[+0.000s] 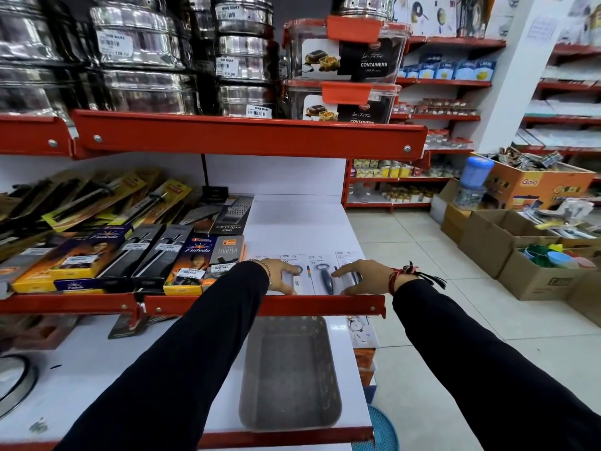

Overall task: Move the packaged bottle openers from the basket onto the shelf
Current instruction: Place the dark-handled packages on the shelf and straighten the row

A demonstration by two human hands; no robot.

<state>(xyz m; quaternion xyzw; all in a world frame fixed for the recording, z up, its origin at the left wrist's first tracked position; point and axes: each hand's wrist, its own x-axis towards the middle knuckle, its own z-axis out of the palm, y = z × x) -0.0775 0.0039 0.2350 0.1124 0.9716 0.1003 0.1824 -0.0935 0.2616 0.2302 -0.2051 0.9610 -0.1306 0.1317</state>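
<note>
- A row of packaged bottle openers (320, 275) lies flat on the white shelf (292, 222), just behind its red front rail (265, 304).
- Left hand (282, 275) and right hand (361, 277) rest open-fingered on the packs.
- The grey basket (289, 372) sits below the rail, on the lower shelf.

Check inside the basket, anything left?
The basket on the lower shelf looks empty; only its bare grey bottom shows. Its near-left corner is covered by the left sleeve, so that part can't be confirmed. Openers lie on the shelf above.
</note>
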